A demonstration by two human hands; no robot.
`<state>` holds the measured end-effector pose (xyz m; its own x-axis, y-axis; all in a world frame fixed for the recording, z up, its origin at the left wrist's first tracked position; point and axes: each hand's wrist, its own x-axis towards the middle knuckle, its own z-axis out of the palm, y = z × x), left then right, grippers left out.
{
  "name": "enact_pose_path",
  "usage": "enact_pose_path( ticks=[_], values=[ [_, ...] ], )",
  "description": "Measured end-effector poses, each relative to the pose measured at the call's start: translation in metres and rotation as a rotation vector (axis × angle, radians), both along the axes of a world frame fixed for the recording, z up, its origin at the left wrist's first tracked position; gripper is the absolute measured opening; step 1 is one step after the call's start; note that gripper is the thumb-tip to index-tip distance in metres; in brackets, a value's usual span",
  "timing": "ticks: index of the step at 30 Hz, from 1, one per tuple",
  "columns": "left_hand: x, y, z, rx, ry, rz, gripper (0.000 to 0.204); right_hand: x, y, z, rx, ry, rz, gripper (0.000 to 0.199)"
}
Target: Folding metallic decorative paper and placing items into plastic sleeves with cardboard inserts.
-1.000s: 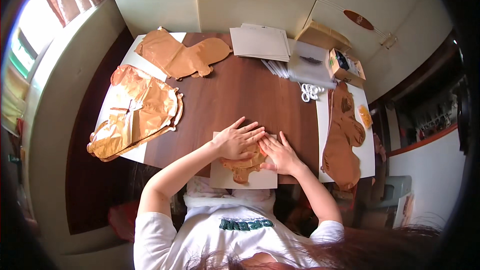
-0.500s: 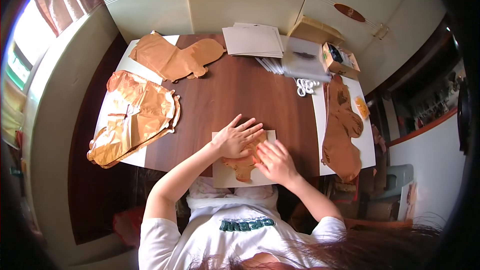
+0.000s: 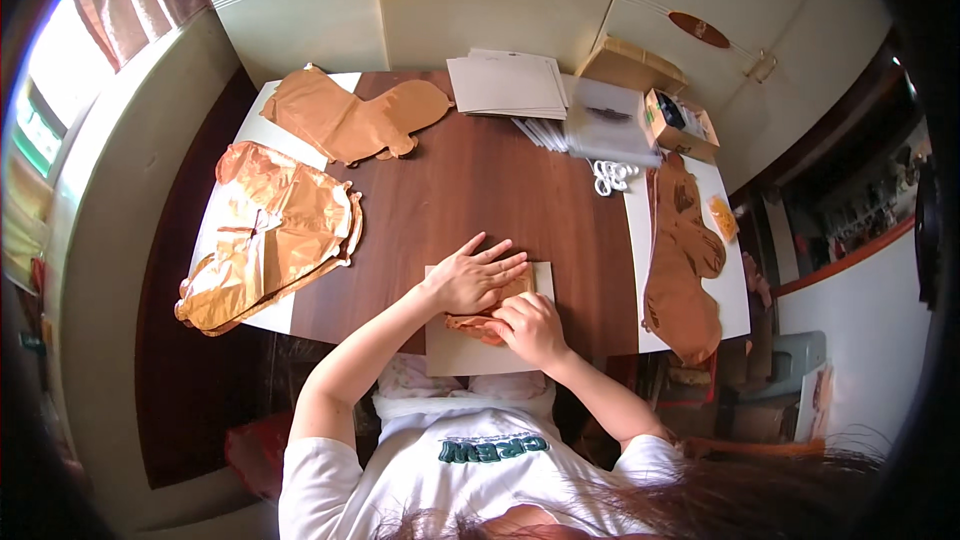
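A pale card sheet (image 3: 462,352) lies at the near edge of the dark wooden table (image 3: 470,190). On it rests a small folded copper-coloured foil piece (image 3: 480,323). My left hand (image 3: 474,274) lies flat on the foil with its fingers spread, pressing it down. My right hand (image 3: 532,328) sits beside it, fingers curled over the foil's near right part; most of the foil is hidden under both hands.
Flat copper foil balloon shapes lie at the left (image 3: 270,235), back left (image 3: 350,118) and right (image 3: 682,255) on white sheets. A stack of grey cards (image 3: 505,85), scissors (image 3: 610,177) and open cardboard boxes (image 3: 680,122) stand at the back. Cupboard doors (image 3: 480,0) rise behind.
My right hand has slid toward me and curled its fingers over the foil. My left hand stays flat on it. The head camera has shifted slightly.
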<state>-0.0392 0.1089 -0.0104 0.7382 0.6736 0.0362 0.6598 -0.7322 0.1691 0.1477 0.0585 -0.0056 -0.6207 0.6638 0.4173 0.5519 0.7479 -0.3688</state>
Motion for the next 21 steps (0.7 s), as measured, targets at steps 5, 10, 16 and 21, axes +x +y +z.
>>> enact_pose_path(
  ticks=[5,10,16,21],
  values=[
    [-0.002,0.003,-0.003,-0.026,-0.014,-0.031,0.055,-0.005,0.015,0.01,0.264,-0.035,0.076,0.012],
    [-0.003,0.003,-0.004,0.015,-0.036,-0.021,0.054,-0.005,0.016,0.012,0.428,-0.165,0.129,0.005],
    [-0.002,0.004,0.005,-0.104,-0.03,-0.017,0.057,-0.005,0.016,0.01,0.558,-0.199,0.083,0.006],
    [-0.002,0.004,0.004,-0.108,-0.036,-0.019,0.057,-0.006,0.008,0.013,0.421,-0.162,0.116,0.005]
  ],
)
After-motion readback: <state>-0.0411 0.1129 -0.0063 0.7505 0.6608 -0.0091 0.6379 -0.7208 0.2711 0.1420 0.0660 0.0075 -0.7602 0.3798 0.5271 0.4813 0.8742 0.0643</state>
